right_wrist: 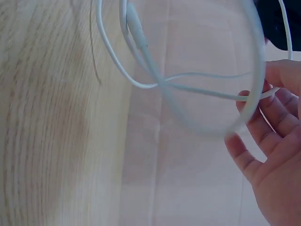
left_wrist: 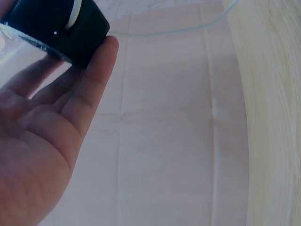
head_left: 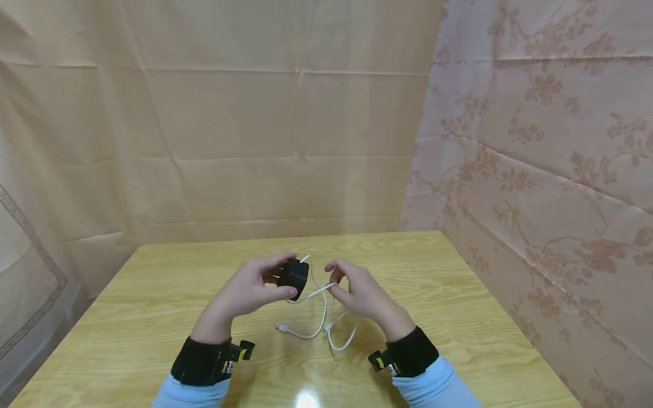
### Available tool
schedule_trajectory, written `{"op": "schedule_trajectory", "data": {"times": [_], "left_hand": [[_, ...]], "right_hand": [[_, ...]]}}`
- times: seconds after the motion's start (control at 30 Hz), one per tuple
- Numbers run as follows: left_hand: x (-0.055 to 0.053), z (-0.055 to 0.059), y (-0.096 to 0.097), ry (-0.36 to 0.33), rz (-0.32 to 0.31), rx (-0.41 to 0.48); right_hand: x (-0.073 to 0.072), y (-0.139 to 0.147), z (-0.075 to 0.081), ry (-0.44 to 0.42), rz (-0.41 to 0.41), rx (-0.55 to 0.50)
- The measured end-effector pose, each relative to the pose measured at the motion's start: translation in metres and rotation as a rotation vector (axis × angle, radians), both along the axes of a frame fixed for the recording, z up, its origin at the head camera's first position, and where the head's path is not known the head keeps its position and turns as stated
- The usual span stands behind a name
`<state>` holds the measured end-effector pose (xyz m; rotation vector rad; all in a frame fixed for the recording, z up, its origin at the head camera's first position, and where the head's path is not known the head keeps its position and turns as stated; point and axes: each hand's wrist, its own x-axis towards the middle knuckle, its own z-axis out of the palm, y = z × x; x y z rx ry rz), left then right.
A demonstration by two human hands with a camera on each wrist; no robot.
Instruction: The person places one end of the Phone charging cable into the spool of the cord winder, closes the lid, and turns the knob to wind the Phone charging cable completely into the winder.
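My left hand (head_left: 247, 289) grips a black block-shaped thing with rounded edges (head_left: 294, 277), held up off the table between thumb and fingers. A piece of white cable lies across this block (left_wrist: 91, 35) in the left wrist view. Just to the right, my right hand (head_left: 359, 289) pinches the thin white cable (head_left: 306, 338) between thumb and fingers. Below the hands the cable hangs in loops, and one plug end (head_left: 282, 327) points left. Another white connector (head_left: 328, 327) shows near the right loop. Close up, the cable strands (right_wrist: 202, 90) cross in front of the right fingers.
Both hands are over a light wood-grain table (head_left: 153, 306). Behind it hangs a beige curtain (head_left: 255, 141), and a flowered pink cloth (head_left: 535, 170) covers the right side. Each wrist wears a black band with a small camera (head_left: 244, 350).
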<state>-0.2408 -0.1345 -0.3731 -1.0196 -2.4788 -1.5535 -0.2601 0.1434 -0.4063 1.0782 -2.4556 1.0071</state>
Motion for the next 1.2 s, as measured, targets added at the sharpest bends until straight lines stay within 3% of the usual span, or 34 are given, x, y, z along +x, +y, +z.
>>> {"op": "schedule_trajectory", "data": {"times": [0.3, 0.43, 0.63, 0.87, 1.2], "left_hand": [[0.001, -0.002, 0.000, 0.000, -0.131, -0.101], [0.002, -0.001, 0.000, -0.006, -0.147, -0.128], [0.004, 0.002, -0.001, 0.009, -0.093, -0.151], [0.004, 0.004, -0.001, 0.043, -0.008, -0.149], [0.003, 0.007, -0.003, 0.149, 0.154, -0.089]], "right_hand": [[-0.005, 0.000, -0.003, -0.037, 0.091, 0.012], [-0.005, -0.002, -0.004, -0.042, 0.101, 0.020], [-0.005, -0.003, -0.006, 0.009, 0.065, 0.009], [-0.006, -0.001, -0.003, -0.043, 0.033, -0.001], [-0.005, 0.014, 0.002, -0.110, -0.030, -0.002]]}}
